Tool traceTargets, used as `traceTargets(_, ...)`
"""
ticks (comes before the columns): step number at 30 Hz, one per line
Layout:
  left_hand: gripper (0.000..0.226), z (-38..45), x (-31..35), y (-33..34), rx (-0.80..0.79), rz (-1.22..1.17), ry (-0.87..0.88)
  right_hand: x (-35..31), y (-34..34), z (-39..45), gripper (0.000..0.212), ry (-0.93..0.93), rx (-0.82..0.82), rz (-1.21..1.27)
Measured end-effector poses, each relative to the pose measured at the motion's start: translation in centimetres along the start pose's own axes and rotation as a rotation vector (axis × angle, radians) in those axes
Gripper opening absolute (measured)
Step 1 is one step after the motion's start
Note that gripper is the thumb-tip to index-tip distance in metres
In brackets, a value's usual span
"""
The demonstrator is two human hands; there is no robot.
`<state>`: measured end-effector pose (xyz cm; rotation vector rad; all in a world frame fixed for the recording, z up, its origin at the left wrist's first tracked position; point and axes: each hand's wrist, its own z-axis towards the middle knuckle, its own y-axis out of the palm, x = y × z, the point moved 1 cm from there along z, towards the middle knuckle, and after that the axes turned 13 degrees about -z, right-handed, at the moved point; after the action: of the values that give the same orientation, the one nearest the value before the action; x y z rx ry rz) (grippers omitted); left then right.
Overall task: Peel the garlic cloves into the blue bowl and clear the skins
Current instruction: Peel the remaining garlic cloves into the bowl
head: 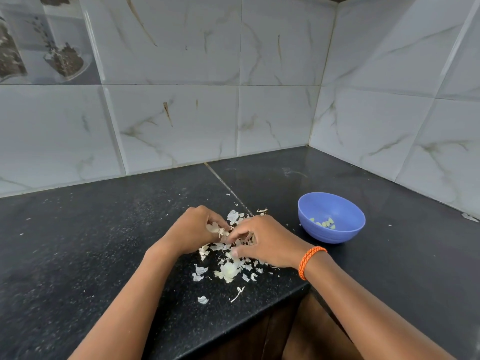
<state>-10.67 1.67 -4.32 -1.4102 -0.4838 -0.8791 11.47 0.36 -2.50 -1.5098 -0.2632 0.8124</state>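
A blue bowl (331,216) stands on the black counter at the right, with several peeled garlic cloves (324,223) in its bottom. Left of it lies a heap of papery white garlic skins (228,271). My left hand (193,233) is over the heap with its fingers curled round a piece of garlic with skin (215,228). My right hand (265,241), with an orange band on the wrist, meets it from the right and pinches at the same piece with fingertips. What lies under the two hands is hidden.
The black stone counter (104,242) runs into a corner of white marbled wall tiles (275,118). Its front edge steps back just below my right wrist, over a dark cabinet. Loose skin scraps (202,299) lie near that edge.
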Motion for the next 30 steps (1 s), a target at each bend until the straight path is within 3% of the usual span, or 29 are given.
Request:
traceTargets(2, 0.021, 0.0, -0.1, 0.0, -0.032, 0.0, -0.017, -0.4, 0.5, -0.9, 0.049, -0.045, -0.097, -0.072)
traceTargets(4, 0.02, 0.1, -0.2, 0.0, -0.053, 0.004, -0.01, -0.8, 1.7, -1.4, 0.059, -0.067, -0.145, -0.11)
traceTargets(8, 0.013, 0.1, -0.4, 0.2, -0.041, 0.012, 0.016, -0.9, 2.9, -1.1, 0.023, -0.07, 0.041, -0.06)
traceTargets(10, 0.01, 0.2, -0.7, 0.3, -0.004, 0.015, 0.013, -1.1, 2.9, -0.6, 0.016, -0.075, 0.089, -0.103)
traceTargets(19, 0.018, 0.3, -0.8, 0.9, 0.09, 0.026, 0.007, -1.6, 0.9, 2.2, 0.024, 0.068, 0.214, -0.062)
traceTargets(26, 0.016, 0.5, -1.2, 1.0, 0.126, 0.038, 0.045, -0.5, 1.2, 2.7, 0.058, 0.089, 0.121, -0.187)
traceTargets(30, 0.019, 0.5, -1.3, 1.0, 0.108, 0.001, 0.109, 0.0, 0.6, 1.4, 0.03, 0.073, 0.254, -0.187)
